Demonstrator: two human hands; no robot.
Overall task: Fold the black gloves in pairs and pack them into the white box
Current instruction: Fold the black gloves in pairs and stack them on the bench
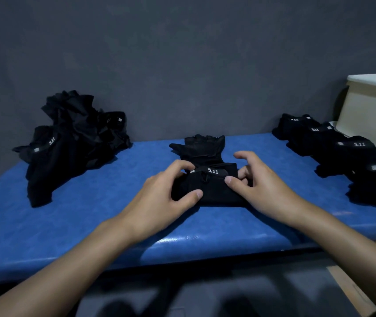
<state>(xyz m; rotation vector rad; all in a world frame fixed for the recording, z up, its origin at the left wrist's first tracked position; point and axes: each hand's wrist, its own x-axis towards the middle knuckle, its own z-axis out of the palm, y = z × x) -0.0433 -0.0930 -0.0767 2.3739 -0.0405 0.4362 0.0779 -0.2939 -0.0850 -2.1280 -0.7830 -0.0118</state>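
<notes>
Left hand point(159, 202), right hand point(267, 191): fingers point(191, 195) pinch centre gloves point(212, 186); loose heap point(72, 143) left, folded pairs point(333, 143) right

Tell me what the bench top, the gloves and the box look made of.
Bench top: likely vinyl or faux leather, glossy blue; it shows mottled grain and sheen at the rounded edge.
Gloves: soft matte black fabric, which creases and folds; exact fibre unclear.
Box: matte off-white, maybe cardboard or plastic; cannot tell.

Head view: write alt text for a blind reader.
The left hand and right hand grip a part-folded glove pair on a blue table. A loose glove pile lies at left; folded pairs line the right, near a white box.
</notes>
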